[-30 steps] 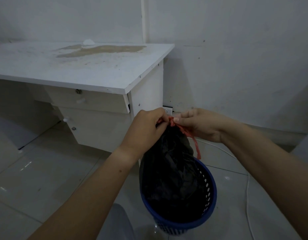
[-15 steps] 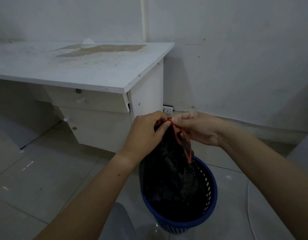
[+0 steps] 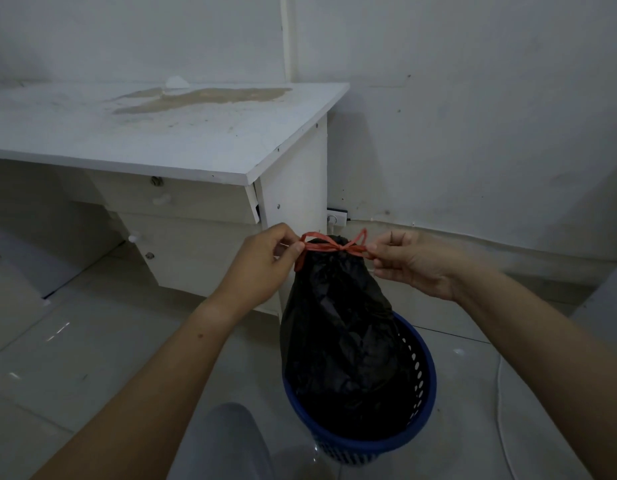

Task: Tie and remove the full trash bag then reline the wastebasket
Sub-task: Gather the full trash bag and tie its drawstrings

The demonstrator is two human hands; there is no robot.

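A white plastered wall [image 3: 473, 116], scuffed and speckled, fills the upper right of the frame. Pale glossy tiles make up the floor [image 3: 75, 358] across the bottom. A white desk [image 3: 196, 143] with a flat, stained top and drawers with small knobs takes the upper left.

Your bag [image 3: 338, 323] sits just right of centre: black, thin, crinkled plastic, swollen into a pear shape and gathered to a narrow neck at the top. Its lower part stands inside the basket [image 3: 428, 386], a round blue plastic tub with rows of oval holes in its wall, at lower centre-right. The bag's neck rises well above the rim, between your two hands.

Your left hand [image 3: 262, 268], left of the neck, pinches one end of the tie [image 3: 331, 247] between thumb and forefinger. Your right hand [image 3: 414, 268], right of the neck, pinches the other end, its remaining fingers loosely curled. The tie is a thin, twisted red plastic strip drawn taut around the neck, crossed into a knot towards the right.

A thin white cable [image 3: 500, 410] lies on the tiles at lower right. A small white socket [image 3: 336, 216] sits low on the wall just above the bag.
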